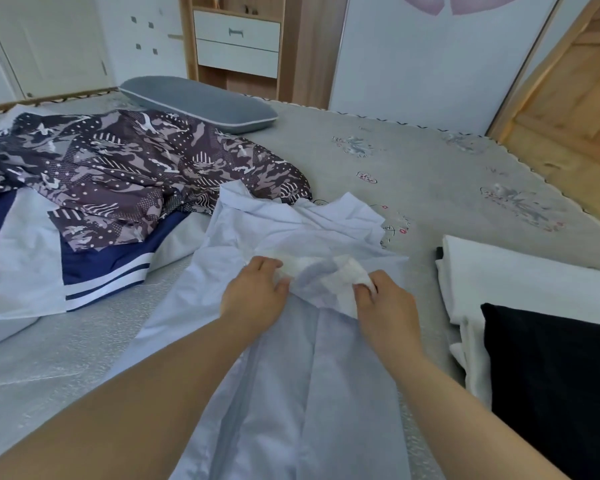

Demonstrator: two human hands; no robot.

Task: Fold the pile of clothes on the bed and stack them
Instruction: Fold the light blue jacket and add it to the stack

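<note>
Both hands work a pale blue shirt (278,341) spread on the bed (430,174). The left hand (253,294) and right hand (387,306) each pinch its white inner fabric, fingers clamped. Folded white (520,271) and black (551,368) clothes lie just right; a patterned garment (125,168) lies left.

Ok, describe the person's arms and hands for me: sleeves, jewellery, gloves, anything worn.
Both forearms are bare up to the frame's edge, so no sleeve shows on either. The left hand and the right hand wear no gloves, and no ring, watch or bracelet shows on the fingers or wrists that are in view. The fingernails look short and unpainted.
</note>
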